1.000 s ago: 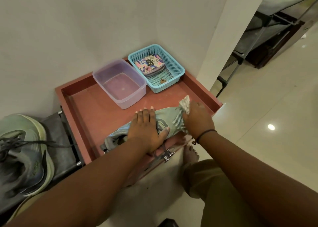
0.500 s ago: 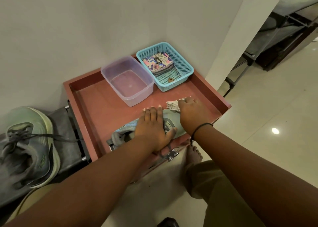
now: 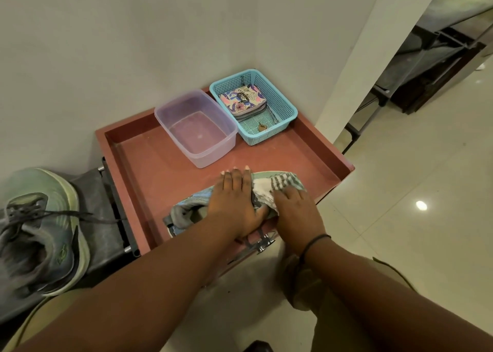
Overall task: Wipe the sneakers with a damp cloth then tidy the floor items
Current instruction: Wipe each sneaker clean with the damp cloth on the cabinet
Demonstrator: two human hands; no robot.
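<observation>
Both hands (image 3: 262, 205) press cloth (image 3: 269, 189), seemingly onto sneaker (image 3: 192, 207).

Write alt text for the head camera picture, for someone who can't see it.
A person's left hand presses flat on a sneaker lying on a red tray table, while the right hand rubs it with a striped cloth. Behind stand a clear tub and a blue basket.
</observation>
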